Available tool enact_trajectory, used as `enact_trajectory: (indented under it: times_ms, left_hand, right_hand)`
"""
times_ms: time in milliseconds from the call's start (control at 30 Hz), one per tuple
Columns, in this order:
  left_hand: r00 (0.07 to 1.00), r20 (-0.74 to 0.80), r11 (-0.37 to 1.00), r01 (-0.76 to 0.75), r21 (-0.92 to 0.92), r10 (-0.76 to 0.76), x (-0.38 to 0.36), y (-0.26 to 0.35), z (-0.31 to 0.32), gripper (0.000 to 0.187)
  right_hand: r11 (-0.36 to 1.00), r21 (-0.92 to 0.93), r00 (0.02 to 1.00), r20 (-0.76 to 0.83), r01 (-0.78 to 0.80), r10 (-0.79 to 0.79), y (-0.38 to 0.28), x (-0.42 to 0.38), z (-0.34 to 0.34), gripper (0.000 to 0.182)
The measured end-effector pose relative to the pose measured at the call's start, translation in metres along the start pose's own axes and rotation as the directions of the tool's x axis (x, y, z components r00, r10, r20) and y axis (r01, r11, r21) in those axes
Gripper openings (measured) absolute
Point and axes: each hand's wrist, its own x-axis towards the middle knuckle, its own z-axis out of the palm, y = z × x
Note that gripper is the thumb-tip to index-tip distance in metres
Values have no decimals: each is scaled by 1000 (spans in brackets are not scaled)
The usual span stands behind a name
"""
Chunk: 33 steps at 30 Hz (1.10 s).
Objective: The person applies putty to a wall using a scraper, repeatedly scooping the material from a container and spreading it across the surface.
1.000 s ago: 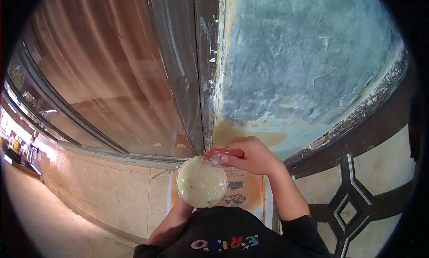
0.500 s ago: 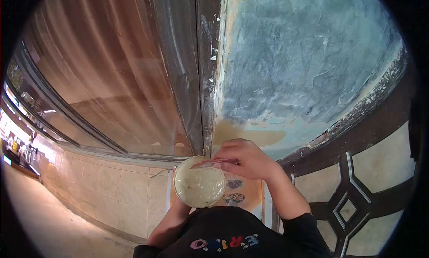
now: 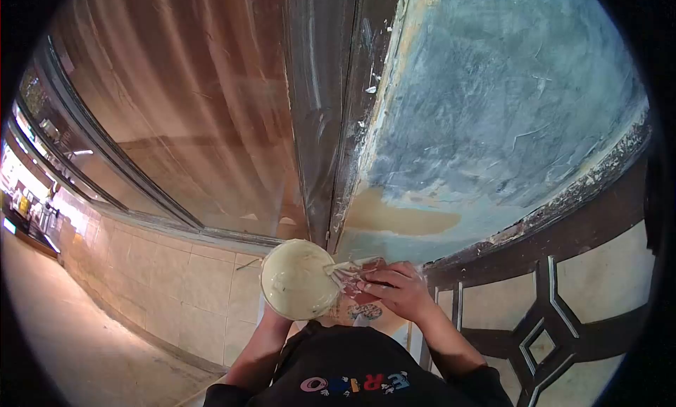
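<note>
A round, pale bowl [image 3: 266,289] of creamy putty [image 3: 299,284] is held in front of my torso. My left hand [image 3: 275,321] supports it from beneath, with its fingers hidden under the bowl. In my right hand [image 3: 401,291] is a flat reddish spreader [image 3: 365,282], gripped between thumb and fingers. Thick pale putty clings to the spreader's left end, which meets the bowl's right rim. Beyond my hands stands a blue-grey wall panel [image 3: 479,118] with a tan patch [image 3: 401,213] low on it.
Left of the panel runs a dark wooden frame [image 3: 320,111], bordering glass with a brown curtain [image 3: 190,90] behind it. A dark door with pale panels [image 3: 507,301] stands on the right. Tiled floor [image 3: 169,280] extends to the left. A patterned surface [image 3: 366,310] shows below my right hand.
My right hand has moved down and right from over the bowl to its right rim, turning the spreader so its putty-covered face shows. The view has shifted slightly left.
</note>
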Motion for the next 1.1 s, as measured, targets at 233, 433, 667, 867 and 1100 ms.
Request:
enact_trajectory:
  times_ms: [233, 433, 667, 867, 1100]
  left_hand:
    - [989, -82, 981, 106, -163, -120, -13, 30, 28, 49]
    - [996, -34, 976, 75, -202, -83, -19, 14, 13, 50]
    - [993, -91, 987, 59, -148, -73, -25, 8, 3, 52]
    - [992, -126, 992, 7, -122, -22, -31, 12, 3, 47]
    - [1000, -25, 994, 2, -108, -4, -30, 13, 3, 55]
  right_hand:
    - [932, -2, 932, 20, -362, 362, 37, -13, 6, 19]
    - [942, -68, 944, -54, -327, 324, 70, 24, -3, 13]
    - [936, -216, 933, -291, -277, 209, 79, 84, -37, 9]
    - [954, -232, 982, -53, -190, 183, 76, 62, -11, 13]
    - [968, -196, 950, -295, -160, 97, 72, 87, -41, 19]
